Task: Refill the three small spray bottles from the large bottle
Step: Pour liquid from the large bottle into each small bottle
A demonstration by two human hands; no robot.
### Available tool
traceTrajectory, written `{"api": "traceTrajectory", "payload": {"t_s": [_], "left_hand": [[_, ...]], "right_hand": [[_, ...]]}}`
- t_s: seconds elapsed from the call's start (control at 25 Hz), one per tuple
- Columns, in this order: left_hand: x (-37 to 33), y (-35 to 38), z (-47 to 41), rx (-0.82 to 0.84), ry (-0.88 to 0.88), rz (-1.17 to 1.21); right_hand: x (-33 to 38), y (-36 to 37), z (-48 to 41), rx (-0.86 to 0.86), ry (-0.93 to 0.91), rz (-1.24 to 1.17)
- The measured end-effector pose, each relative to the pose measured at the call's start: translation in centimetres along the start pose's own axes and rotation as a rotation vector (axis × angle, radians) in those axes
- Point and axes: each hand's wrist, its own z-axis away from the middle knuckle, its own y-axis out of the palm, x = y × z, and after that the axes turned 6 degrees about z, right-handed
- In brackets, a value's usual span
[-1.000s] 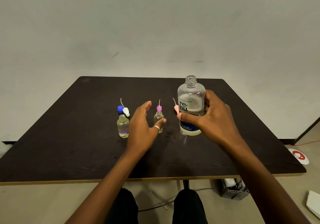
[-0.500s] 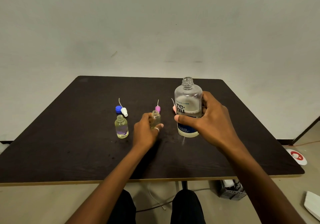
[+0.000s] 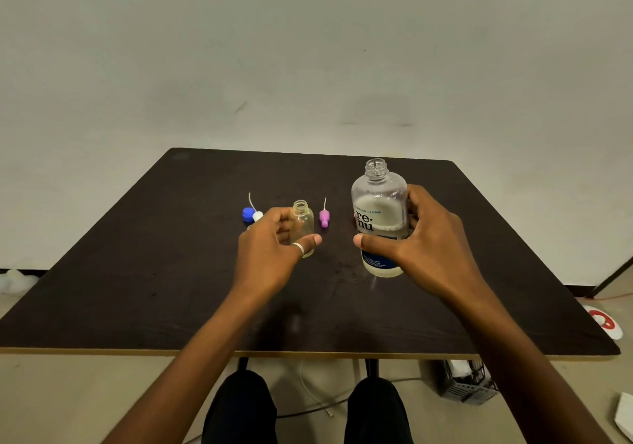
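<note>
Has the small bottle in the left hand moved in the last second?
Yes. The bottle stood in front of the purple sprayer; now it is left of it.

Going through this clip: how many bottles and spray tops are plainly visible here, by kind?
large bottle: 1
small bottle: 1
spray tops: 2 (blue-and-white spray top, purple spray top)
Total: 4. The hands may be hiding other things.

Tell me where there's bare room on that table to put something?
The table is bare left of the blue cap, along the far edge behind the large bottle, and right of the right hand. Crowded: the middle, where the left hand grips a small bottle beside the purple spray top.
</note>
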Motion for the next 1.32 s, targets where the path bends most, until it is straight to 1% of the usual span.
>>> {"api": "traceTrajectory", "payload": {"t_s": [0.16, 0.36, 0.56, 0.64, 0.8, 1.12, 1.32], "left_hand": [[-0.8, -1.0, 0.8, -0.017, 0.023, -0.004], [-1.5, -1.1, 1.1, 0.01, 0.059, -0.011], [-1.9, -1.5, 1.2, 0.005, 0.101, -0.003], [-2.0, -1.4, 1.3, 0.014, 0.124, 0.005], [-2.0, -1.2, 1.2, 0.019, 0.152, -0.001], [-2.4, -1.2, 1.4, 0.018, 0.205, 0.008], [-2.6, -1.3, 1.2, 0.014, 0.209, 0.001]], "right_hand": [[0.3, 0.1, 0.3, 0.013, -0.012, 0.052], [0.3, 0.1, 0.5, 0.023, -0.029, 0.147], [1.0, -0.2, 0.2, -0.033, -0.135, 0.371], [1.5, -0.4, 0.0, -0.034, -0.159, 0.462], [2.2, -0.5, -0.1, -0.023, -0.197, 0.571], [2.8, -0.6, -0.4, 0.036, -0.18, 0.641], [3.0, -0.6, -0.4, -0.001, -0.218, 0.706]]}}
